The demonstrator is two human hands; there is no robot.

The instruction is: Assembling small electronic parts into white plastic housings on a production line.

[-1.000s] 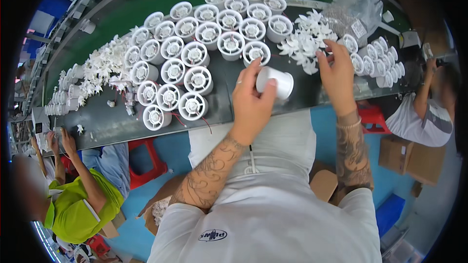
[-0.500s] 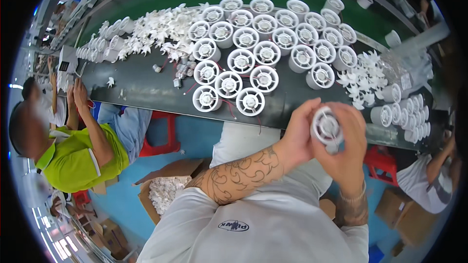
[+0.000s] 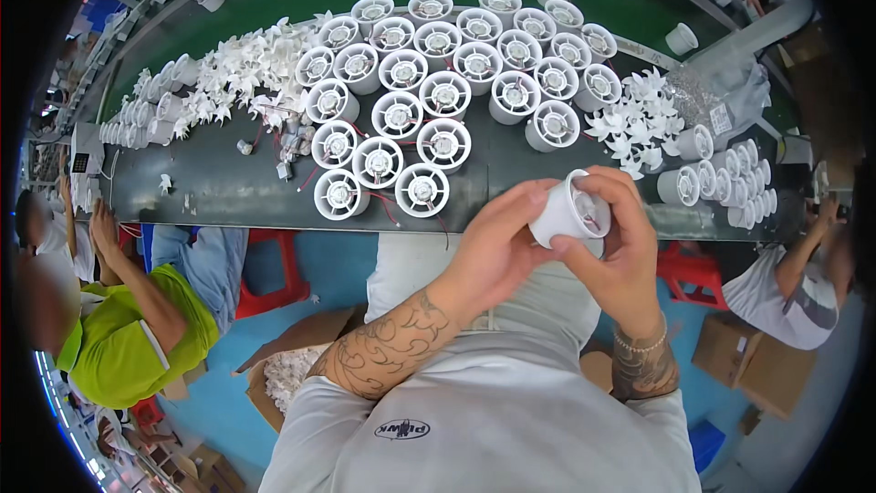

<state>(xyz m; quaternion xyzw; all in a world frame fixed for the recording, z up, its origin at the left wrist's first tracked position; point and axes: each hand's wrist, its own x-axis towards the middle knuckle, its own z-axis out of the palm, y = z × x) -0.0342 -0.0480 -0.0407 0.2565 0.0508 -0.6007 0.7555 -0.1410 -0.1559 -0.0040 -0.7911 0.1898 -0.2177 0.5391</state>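
1. Head view, item in hand: one white cup (image 3: 554, 216), raised before the person's body at the near edge of the bench, tilted, mouth toward the right hand; spokes and a trace of red wire inside.
2. Head view, left hand (image 3: 500, 242): fingers curled to the cup's width, holding its left side.
3. Head view, right hand (image 3: 620, 242): fingers bent around the rim side, thumb against the lower wall; same cup held.
4. Head view, dark bench (image 3: 205, 181): many spoked cups (image 3: 444, 143), upright, some trailing red wires; small metal motors (image 3: 297, 141) at their left.
5. Head view, white bladed parts: large left heap (image 3: 246, 73), smaller right heap (image 3: 639, 123), the latter beside a clear plastic bag (image 3: 744, 96).
6. Head view, right end: cluster of white cups lying sideways (image 3: 680, 186).
7. Head view, floor: open carton (image 3: 262, 394) of white pieces; red stool (image 3: 276, 276).
8. Head view, left: co-worker in lime-green shirt (image 3: 137, 342).
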